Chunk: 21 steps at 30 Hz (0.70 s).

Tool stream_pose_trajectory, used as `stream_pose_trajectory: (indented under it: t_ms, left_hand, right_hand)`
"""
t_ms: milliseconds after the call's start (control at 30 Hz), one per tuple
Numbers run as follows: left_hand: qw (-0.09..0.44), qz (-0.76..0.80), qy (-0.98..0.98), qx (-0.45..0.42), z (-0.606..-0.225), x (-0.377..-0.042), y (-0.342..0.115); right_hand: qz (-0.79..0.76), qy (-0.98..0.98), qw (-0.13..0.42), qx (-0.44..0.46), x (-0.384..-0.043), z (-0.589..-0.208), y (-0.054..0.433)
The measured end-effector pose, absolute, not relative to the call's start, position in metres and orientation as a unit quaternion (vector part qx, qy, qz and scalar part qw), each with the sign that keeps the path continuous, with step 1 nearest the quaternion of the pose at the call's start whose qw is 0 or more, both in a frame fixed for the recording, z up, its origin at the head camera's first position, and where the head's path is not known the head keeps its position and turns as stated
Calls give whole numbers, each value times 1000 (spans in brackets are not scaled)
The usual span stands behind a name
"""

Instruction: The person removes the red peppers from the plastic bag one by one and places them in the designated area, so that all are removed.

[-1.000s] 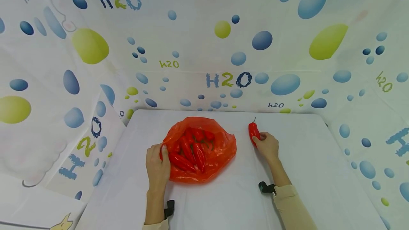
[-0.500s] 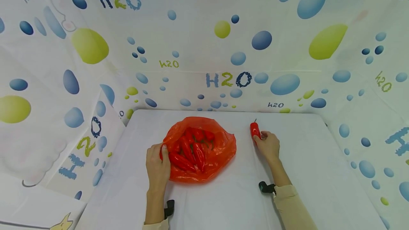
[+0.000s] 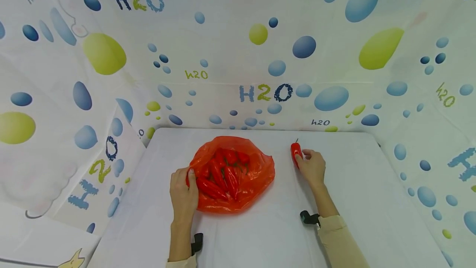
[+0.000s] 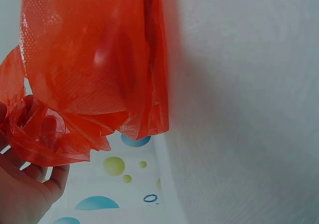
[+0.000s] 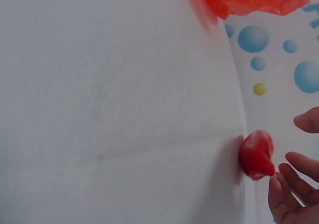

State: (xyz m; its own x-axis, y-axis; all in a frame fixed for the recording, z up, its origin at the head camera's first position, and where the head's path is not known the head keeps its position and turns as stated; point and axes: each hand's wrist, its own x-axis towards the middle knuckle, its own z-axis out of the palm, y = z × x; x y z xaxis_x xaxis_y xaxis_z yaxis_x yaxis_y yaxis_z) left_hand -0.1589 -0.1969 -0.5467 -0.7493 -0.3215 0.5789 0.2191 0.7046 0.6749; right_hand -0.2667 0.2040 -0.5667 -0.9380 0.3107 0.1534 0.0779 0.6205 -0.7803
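Observation:
A red plastic bag (image 3: 262, 179) stands with its mouth spread, and several red chili peppers (image 3: 231, 179) with green stems lie inside. My left hand (image 3: 184, 191) grips the bag's left rim; the left wrist view has its fingers (image 4: 57, 181) under the crumpled film (image 4: 55, 139). To the right of the bag, a single red chili pepper (image 3: 295, 151) lies on the table, stem pointing away. My right hand (image 3: 313, 171) is beside it. In the right wrist view, thumb and fingers (image 5: 294, 189) are spread, with the pepper (image 5: 256, 154) just beyond them, some fingertips close to its tip.
Under everything is a white-covered table (image 3: 253, 243). A white backdrop (image 3: 223, 44) with blue and green drops rises behind it and on both sides. Each wrist carries a small dark camera (image 3: 309, 218).
The single pepper shifted slightly right, then stayed on the table. My right hand's fingers have loosened and lifted a little away from it. Left hand and bag have not moved.

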Motion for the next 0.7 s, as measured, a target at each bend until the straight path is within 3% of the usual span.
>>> stream_pose_trajectory:
  t_ms: [700]
  left_hand:
    - [351, -378, -856, 32, -549, -160, -197]
  right_hand:
    - [459, -873, 162, -34, -242, -520, 173]
